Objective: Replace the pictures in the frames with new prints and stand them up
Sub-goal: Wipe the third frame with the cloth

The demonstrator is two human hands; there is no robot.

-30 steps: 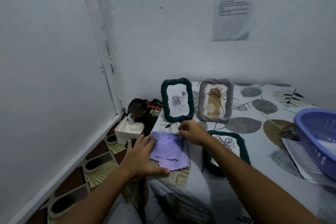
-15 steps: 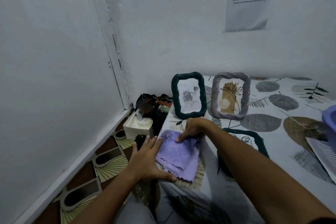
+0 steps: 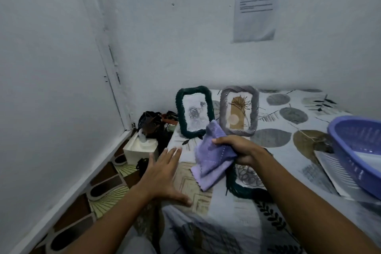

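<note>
The right hand grips a purple cloth and holds it up off the table. The left hand lies flat on the table edge with its fingers straight and spread, holding nothing. A green frame and a grey frame stand side by side near the wall, each with a picture inside. A third frame lies flat under the right arm. A purple basket sits at the right.
</note>
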